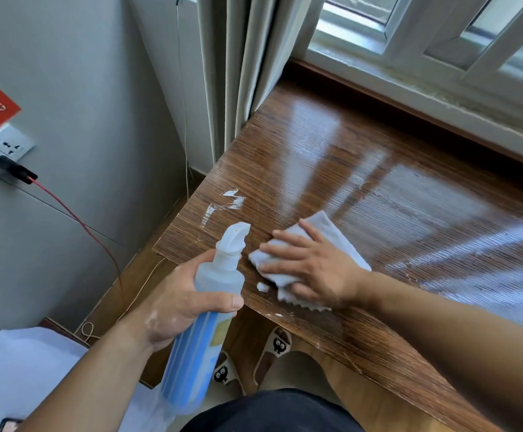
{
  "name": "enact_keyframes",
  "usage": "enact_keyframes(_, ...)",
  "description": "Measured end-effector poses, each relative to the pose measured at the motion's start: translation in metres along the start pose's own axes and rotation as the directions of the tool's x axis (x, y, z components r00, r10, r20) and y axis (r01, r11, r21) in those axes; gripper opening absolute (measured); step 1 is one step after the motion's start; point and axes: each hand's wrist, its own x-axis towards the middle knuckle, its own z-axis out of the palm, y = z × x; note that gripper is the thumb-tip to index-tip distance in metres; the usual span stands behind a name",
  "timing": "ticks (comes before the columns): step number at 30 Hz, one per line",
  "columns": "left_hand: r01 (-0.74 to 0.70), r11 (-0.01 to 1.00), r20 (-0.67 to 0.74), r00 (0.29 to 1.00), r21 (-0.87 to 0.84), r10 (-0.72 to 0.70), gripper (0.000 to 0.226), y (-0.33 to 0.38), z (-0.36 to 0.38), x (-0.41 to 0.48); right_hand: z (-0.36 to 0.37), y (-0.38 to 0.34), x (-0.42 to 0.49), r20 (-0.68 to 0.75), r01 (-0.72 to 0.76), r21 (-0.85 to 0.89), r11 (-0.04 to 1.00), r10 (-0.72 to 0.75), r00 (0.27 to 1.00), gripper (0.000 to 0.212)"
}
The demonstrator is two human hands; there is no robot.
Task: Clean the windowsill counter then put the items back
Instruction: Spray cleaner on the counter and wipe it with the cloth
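Note:
The wooden windowsill counter [363, 157] runs from the curtain to the right, glossy with reflections. My left hand [176, 304] grips a blue and white spray bottle [201, 332] just off the counter's left front corner, its white nozzle pointing up toward the wood. My right hand [313, 266] presses flat on a white cloth [325, 232] lying on the counter near its front edge. White smears of foam [232, 199] lie on the wood behind the nozzle, and a small blob [262, 287] sits next to the cloth.
A beige curtain [238, 67] hangs at the counter's left end, with the window frame [409, 54] behind. On the grey wall at left is a socket [1, 157] with a black plug and red cable [76, 219]. Slippers [272, 347] show on the floor below.

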Motion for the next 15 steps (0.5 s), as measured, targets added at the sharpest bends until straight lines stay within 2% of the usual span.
enact_keyframes(4, -0.01, 1.0, 0.003, 1.0, 0.02, 0.01, 0.059, 0.0, 0.0, 0.0, -0.004, 0.016, 0.011, 0.008, -0.057, -0.02, 0.998, 0.057, 0.998, 0.056)
enact_keyframes(7, -0.008, 0.999, 0.002, 1.0, 0.032, 0.008, 0.059, 0.0, 0.002, 0.001, -0.018, 0.046, 0.047, -0.067, -0.246, -0.047, 0.968, 0.242, 0.968, 0.056)
enact_keyframes(11, -0.013, 0.998, 0.026, 1.0, 0.057, 0.012, 0.058, -0.003, 0.005, 0.0, -0.03, 0.068, 0.079, -0.138, -0.492, 0.008, 0.87, 0.489, 0.861, 0.051)
enact_keyframes(13, -0.011, 0.998, 0.026, 1.0, 0.064, 0.01, 0.059, -0.003, 0.006, 0.0, -0.028, 0.059, 0.077, -0.151, -0.528, 0.03, 0.849, 0.526, 0.837, 0.051)
enact_keyframes(15, -0.017, 0.997, 0.035, 0.999, 0.073, 0.014, 0.059, -0.004, 0.006, 0.001, -0.021, 0.043, 0.06, -0.15, -0.518, 0.028, 0.855, 0.516, 0.843, 0.053)
